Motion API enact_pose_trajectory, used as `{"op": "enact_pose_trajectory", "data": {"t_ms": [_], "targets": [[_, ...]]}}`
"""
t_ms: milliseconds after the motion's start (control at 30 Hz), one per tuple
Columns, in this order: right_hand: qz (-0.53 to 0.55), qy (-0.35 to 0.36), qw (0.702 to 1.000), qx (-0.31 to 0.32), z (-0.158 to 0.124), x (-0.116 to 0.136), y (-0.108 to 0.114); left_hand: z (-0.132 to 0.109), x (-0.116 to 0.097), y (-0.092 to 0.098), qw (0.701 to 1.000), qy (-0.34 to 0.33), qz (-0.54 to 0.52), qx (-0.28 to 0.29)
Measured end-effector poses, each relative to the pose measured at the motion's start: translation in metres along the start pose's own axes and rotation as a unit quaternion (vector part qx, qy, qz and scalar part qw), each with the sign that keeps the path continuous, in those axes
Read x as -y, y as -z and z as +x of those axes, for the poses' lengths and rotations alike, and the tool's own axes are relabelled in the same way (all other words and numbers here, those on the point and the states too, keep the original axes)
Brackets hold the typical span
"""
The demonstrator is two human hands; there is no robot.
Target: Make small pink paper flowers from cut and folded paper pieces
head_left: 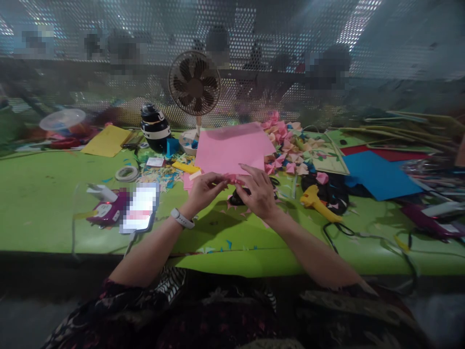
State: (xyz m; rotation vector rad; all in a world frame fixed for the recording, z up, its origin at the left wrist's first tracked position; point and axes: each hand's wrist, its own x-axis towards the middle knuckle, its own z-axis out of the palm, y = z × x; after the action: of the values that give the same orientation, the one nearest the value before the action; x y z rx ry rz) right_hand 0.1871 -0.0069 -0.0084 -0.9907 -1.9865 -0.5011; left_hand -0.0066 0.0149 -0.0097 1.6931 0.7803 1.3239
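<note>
My left hand (206,190) and my right hand (258,194) meet over the middle of the table. Between their fingertips they pinch a small piece of pink paper (231,178); its exact shape is partly hidden by the fingers. A large pink paper sheet (232,145) lies just beyond the hands. Below and beside my right hand is a black object (238,198), partly covered, with small pink scraps around it. To the right of the sheet spreads a heap of folded pink and cream paper pieces (285,140).
A yellow glue gun (317,203) with a cable lies right. At left are a lit phone (141,208), a purple device (109,211) and a tape roll (127,173). A fan (195,85) and a black jar (155,128) stand behind. Blue sheets (379,174) lie far right.
</note>
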Motion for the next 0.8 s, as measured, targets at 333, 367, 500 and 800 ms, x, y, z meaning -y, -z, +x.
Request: {"op": "enact_pose_trajectory", "data": {"t_ms": [333,367,500,800], "targets": [[-0.016,0.019,0.999,-0.025,0.002,0.001,0.0,0.0,0.001,0.0,1.0,-0.013,0.006,-0.002],[-0.011,0.019,0.999,-0.027,0.002,0.001,0.001,0.0,0.002,0.001,1.0,-0.013,0.007,-0.003],[0.033,-0.004,0.999,-0.02,0.002,0.0,0.003,0.001,0.007,0.001,1.0,-0.008,0.007,-0.016],[0.062,-0.03,0.997,-0.021,0.004,-0.004,0.004,0.001,0.012,0.002,0.997,-0.049,0.019,-0.053]]}}
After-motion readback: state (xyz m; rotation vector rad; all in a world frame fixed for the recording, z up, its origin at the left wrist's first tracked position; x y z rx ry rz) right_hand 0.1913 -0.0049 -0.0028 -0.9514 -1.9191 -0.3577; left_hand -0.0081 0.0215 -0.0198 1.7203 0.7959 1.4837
